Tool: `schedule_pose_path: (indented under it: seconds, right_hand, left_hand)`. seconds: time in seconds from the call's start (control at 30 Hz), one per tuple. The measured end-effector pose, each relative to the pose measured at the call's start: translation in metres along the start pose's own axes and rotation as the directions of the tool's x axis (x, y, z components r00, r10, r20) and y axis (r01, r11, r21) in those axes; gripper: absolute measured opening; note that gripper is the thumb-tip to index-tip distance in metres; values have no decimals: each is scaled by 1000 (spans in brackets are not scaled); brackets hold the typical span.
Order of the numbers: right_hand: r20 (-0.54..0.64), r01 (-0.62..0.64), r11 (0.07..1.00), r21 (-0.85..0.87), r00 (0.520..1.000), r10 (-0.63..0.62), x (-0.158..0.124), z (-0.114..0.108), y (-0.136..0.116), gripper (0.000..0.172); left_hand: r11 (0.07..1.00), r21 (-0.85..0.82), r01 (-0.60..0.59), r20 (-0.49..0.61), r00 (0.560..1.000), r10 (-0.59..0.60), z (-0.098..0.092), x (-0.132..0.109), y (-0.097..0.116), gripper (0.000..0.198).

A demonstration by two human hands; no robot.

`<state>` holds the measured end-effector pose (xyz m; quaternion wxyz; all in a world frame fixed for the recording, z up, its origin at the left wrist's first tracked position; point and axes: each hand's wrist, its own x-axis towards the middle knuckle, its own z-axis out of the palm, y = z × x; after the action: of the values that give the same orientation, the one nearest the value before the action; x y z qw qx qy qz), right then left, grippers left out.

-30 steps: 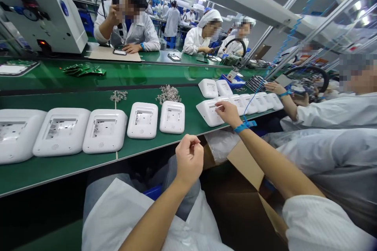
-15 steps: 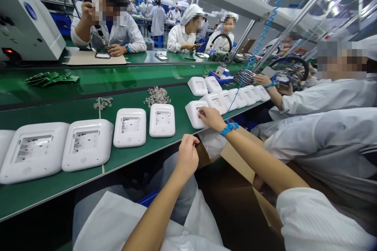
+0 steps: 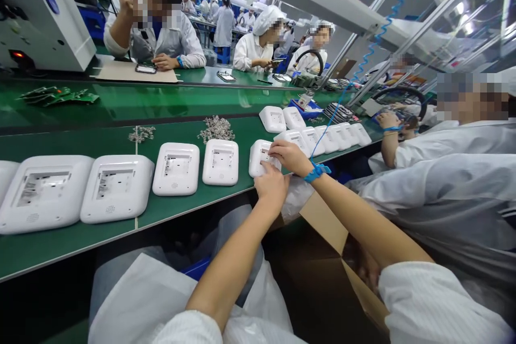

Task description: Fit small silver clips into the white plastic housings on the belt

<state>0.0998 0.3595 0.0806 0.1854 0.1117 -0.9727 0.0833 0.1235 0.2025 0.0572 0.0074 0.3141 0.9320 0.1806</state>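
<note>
Both my hands are at one white square housing (image 3: 257, 160) near the green bench's front edge. My left hand (image 3: 272, 185) reaches over its lower right part, fingers bent at the recess. From the right, my right hand (image 3: 292, 157), with a blue wrist strap (image 3: 317, 172), has its fingertips at the recess's upper right. Whatever the fingertips hold, if anything, is too small to make out. Another housing (image 3: 220, 162) lies just to the left, and a pile of small metal parts (image 3: 216, 129) sits behind it.
More white housings line the bench (image 3: 169, 215) on both sides. Green circuit boards (image 3: 58, 97) lie at the back left. An open cardboard box (image 3: 326, 220) is below the bench edge. A blue coiled cord (image 3: 365, 59) hangs at right. Co-workers sit opposite and at right.
My left hand has moved up and right from the bench edge onto the housing. That housing now sits turned more upright in view, slightly further left. A co-worker's hand at right has drawn back.
</note>
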Motion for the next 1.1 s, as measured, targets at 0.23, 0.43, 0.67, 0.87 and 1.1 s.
schedule_pose_path:
  seconds: [0.23,0.43,0.67,0.87,1.1]
  right_hand:
    - [60,54,998,-36,997,-51,6,-4,-3,23]
    - [151,145,989,11,978,-145,5,-4,1,27]
    - [79,190,980,50,978,-194,-6,-3,6,30]
    - [111,173,979,103,977,-185,-7,-4,8,29]
    - [109,188,979,77,975,-196,-7,0,9,30]
  left_hand:
    - [986,-66,-153,-14,988,153,-11,-1,-29,59]
    - [964,-101,-245,9,969,247,-19,1,-55,51]
    - [950,-98,-298,-37,955,296,-12,0,-56,50]
    - [945,-77,-317,-52,948,314,-10,-1,-57,50]
    - [946,-55,-319,-43,948,317,-10,-2,-56,51]
